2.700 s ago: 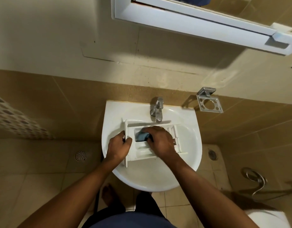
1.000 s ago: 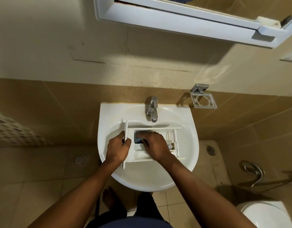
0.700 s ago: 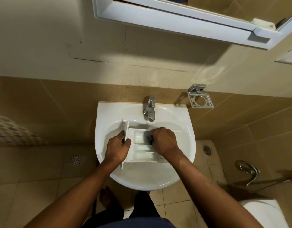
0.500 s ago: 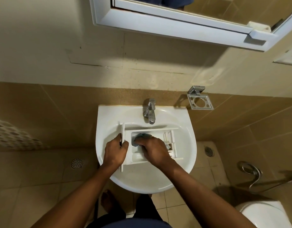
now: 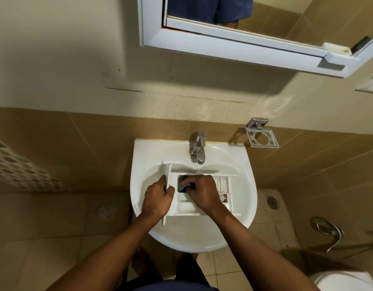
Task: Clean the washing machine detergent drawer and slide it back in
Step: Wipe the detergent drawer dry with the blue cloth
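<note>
The white detergent drawer (image 5: 225, 185) lies across the white sink (image 5: 242, 190), its front panel to the left. My left hand (image 5: 157, 199) grips that front panel, thumb on the inner side. My right hand (image 5: 202, 193) holds a dark blue-grey cloth (image 5: 181, 183) and presses it into the drawer's far-left compartment. The hand hides most of the middle compartments; the ribbed right end of the drawer shows beyond it.
A chrome tap (image 5: 198, 149) stands at the back of the sink, just above the drawer. A metal holder (image 5: 262, 137) is fixed to the wall at the right. A toilet (image 5: 345, 280) sits at the lower right, and a mirror cabinet (image 5: 244, 36) hangs above.
My right hand has rubbed the cloth back and forth inside the drawer, right then back to the left compartment. My left hand has kept its grip on the front panel.
</note>
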The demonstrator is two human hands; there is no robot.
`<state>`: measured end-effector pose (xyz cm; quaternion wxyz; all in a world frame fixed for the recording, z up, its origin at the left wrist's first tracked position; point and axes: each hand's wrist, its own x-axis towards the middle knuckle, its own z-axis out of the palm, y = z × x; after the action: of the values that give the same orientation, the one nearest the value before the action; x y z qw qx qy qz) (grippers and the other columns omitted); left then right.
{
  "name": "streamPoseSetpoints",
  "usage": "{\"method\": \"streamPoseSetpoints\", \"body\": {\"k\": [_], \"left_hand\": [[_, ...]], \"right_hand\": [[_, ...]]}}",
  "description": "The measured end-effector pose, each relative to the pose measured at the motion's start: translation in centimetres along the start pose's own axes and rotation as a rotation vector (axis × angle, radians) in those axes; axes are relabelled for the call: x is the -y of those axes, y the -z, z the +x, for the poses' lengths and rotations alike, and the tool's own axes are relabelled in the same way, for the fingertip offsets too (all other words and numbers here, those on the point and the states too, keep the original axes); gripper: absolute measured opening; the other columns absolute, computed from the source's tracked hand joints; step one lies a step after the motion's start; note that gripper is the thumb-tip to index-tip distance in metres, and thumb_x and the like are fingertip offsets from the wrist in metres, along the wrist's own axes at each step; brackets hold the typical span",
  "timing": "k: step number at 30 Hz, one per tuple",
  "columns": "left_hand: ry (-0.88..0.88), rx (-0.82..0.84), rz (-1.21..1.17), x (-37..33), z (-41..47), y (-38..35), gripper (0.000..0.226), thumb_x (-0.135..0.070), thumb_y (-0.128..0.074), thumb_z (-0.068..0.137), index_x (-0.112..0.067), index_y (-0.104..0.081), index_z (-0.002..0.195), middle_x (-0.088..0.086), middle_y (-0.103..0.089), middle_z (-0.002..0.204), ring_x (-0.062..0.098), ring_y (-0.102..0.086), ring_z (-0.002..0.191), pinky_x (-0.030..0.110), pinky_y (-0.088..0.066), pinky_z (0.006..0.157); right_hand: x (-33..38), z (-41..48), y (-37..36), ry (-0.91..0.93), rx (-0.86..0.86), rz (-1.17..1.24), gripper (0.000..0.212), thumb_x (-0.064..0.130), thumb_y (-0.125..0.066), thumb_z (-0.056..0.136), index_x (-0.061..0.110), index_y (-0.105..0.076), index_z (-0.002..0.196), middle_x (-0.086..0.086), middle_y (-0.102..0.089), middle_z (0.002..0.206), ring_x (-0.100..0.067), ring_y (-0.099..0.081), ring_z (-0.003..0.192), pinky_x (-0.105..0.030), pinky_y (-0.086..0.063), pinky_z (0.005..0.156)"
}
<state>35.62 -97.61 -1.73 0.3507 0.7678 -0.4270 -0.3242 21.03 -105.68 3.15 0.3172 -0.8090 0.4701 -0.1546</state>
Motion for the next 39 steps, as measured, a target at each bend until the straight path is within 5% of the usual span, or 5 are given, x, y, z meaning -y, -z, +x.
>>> {"method": "streamPoseSetpoints", "body": {"k": [8, 13, 20, 27, 39], "left_hand": [[-0.008, -0.044, -0.033, 0.9, -0.5, 0.7, 0.043, -0.02, -0.05, 0.1, -0.024, -0.056, 0.142, -0.004, -0.061, 0.078, 0.018, -0.062, 0.07, 0.029, -0.05, 0.07], [0.0, -0.077, -0.016, 0.4, -0.5, 0.9, 0.033, -0.019, -0.053, 0.101, -0.019, -0.062, 0.133, -0.005, -0.057, 0.073, 0.016, -0.057, 0.068, 0.027, -0.043, 0.07], [0.049, -0.12, -0.014, 0.6, -0.6, 1.6, 0.022, -0.01, -0.053, 0.099, -0.006, -0.066, 0.116, -0.013, -0.052, 0.066, 0.006, -0.052, 0.061, 0.028, -0.033, 0.061], [0.046, -0.101, -0.069, 0.1, -0.6, 1.4, 0.03, -0.013, -0.052, 0.1, -0.012, -0.066, 0.127, 0.005, -0.065, 0.081, 0.015, -0.053, 0.067, 0.024, -0.044, 0.068], [0.024, -0.084, -0.017, 0.6, -0.3, 1.1, 0.029, -0.014, -0.052, 0.099, -0.013, -0.065, 0.125, -0.009, -0.055, 0.067, 0.009, -0.054, 0.062, 0.027, -0.039, 0.064]], "right_hand": [[2.5, 0.1, 3.6, 0.057, -0.368, 0.327, 0.031, -0.008, -0.068, 0.078, 0.015, -0.081, 0.095, 0.007, -0.078, 0.1, -0.007, -0.073, 0.095, -0.023, -0.057, 0.087], [2.0, 1.0, -1.7, 0.33, -0.012, -0.097, 0.029, 0.018, -0.068, 0.084, 0.019, -0.078, 0.111, -0.002, -0.073, 0.125, -0.021, -0.061, 0.124, -0.031, -0.047, 0.103], [3.4, 3.0, -1.5, 0.456, 0.075, -0.401, 0.03, 0.014, -0.054, 0.073, 0.023, -0.073, 0.094, 0.008, -0.074, 0.098, -0.022, -0.055, 0.089, -0.034, -0.048, 0.077], [-1.0, 1.9, 4.0, 0.082, -0.123, -0.422, 0.019, 0.011, -0.069, 0.079, 0.025, -0.078, 0.088, 0.011, -0.074, 0.1, -0.024, -0.054, 0.097, -0.033, -0.052, 0.067], [-2.5, 2.1, 5.2, 0.22, -0.136, -0.416, 0.032, 0.021, -0.055, 0.08, 0.025, -0.079, 0.101, 0.006, -0.074, 0.106, -0.022, -0.058, 0.097, -0.03, -0.049, 0.077]]}}
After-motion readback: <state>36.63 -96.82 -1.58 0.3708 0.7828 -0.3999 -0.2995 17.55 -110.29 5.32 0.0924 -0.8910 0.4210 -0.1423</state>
